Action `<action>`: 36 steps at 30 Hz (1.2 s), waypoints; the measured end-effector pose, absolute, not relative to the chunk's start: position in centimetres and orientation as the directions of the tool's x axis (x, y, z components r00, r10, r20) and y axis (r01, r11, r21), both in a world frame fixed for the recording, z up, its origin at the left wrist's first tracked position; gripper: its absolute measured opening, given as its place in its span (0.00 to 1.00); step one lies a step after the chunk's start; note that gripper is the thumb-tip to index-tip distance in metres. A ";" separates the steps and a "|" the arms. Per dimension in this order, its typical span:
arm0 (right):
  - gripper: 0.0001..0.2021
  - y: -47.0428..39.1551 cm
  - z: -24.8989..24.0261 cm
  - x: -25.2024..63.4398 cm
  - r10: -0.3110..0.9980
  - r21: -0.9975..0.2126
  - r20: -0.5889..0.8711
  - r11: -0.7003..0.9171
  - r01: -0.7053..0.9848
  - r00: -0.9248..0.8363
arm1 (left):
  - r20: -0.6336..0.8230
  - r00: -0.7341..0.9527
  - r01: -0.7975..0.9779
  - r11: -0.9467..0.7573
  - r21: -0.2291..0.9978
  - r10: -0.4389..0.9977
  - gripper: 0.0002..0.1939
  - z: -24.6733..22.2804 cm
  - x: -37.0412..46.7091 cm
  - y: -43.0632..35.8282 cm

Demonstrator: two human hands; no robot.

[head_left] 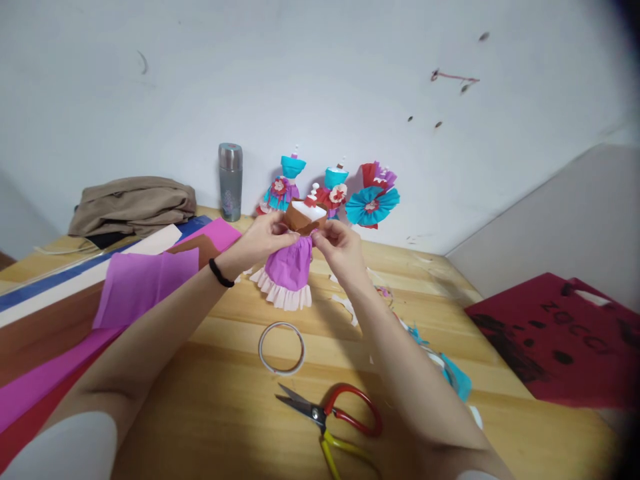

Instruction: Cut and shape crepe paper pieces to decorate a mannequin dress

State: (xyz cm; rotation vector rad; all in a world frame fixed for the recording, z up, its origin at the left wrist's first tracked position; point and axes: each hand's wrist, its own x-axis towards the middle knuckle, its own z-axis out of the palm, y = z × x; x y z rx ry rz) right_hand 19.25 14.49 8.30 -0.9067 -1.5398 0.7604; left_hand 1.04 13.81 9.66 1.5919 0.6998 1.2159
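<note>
pale wall behind, and a wooden table point(240, 400) pushed up against it, with sheets of coloured crepe paper point(145, 283) fanned out along the left edge. the left hand point(263, 241) and right hand point(340, 245) meet near the back of the table, both pinching closed on a brown paper bodice point(303, 217) that sits on top of a paper doll dress point(287, 273). the dress stands on the table between the wrists, its purple skirt and pale pink frill already formed, so the lower half looks finished; judging by the fingers at the waist, the top is being fitted or fixed on, and any trimming like that on the other figures seems left to do. just behind, against the wall, stand finished paper dolls point(330, 190) in teal, red and purple, beside a steel flask point(231, 181). nearer the person lie a roll of tape point(281, 348) and red-and-yellow scissors point(333, 420), both untouched. scraps of teal and white paper lie by the right forearm, a folded brown cloth point(133, 203) sits at the far left, and a red bag point(555, 340) lies off to the right.
</note>
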 end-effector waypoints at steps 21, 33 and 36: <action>0.07 14.6 8.1 20.1 0.873 -0.844 0.464 0.487 0.223 -0.149 | 0.426 0.354 -0.125 -0.409 0.904 0.833 0.15 9.5 1.0 14.0; 0.12 15.3 6.7 20.6 0.891 -0.900 0.404 0.428 0.084 -0.208 | 0.420 0.363 -0.118 -0.406 0.906 0.831 0.16 9.7 1.1 13.9; 0.11 15.3 7.0 20.5 0.890 -0.891 0.432 0.446 0.085 -0.145 | 0.426 0.364 -0.125 -0.410 0.904 0.829 0.15 9.7 1.1 13.9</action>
